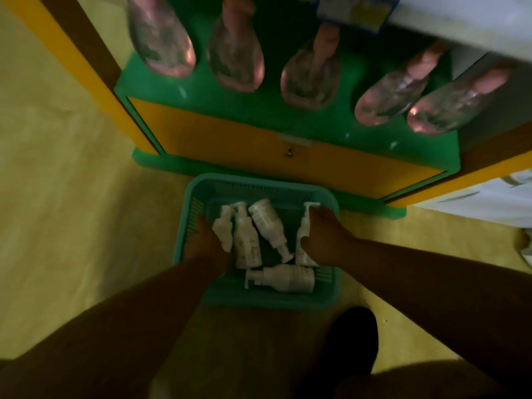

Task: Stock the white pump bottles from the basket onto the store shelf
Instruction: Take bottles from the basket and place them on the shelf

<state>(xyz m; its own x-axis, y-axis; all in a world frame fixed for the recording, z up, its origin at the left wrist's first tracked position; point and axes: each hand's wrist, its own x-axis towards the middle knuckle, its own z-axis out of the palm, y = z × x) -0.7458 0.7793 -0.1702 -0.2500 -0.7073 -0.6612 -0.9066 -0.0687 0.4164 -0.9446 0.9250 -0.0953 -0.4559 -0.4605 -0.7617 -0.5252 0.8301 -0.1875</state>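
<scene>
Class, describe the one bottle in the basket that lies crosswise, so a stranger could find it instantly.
Find the teal basket on the floor before the green shelf. Inside lie five white pump bottles; the one along the near wall lies sideways, pump pointing left, between the forearms, untouched.

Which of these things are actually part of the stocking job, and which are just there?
Part of the job:
- white pump bottles, five lying in the basket
- green basket on the floor
- left hand and right hand, each on a bottle
- green shelf

Just there:
- clear pink-tinted bottles on the shelf
- dark shoe
</scene>
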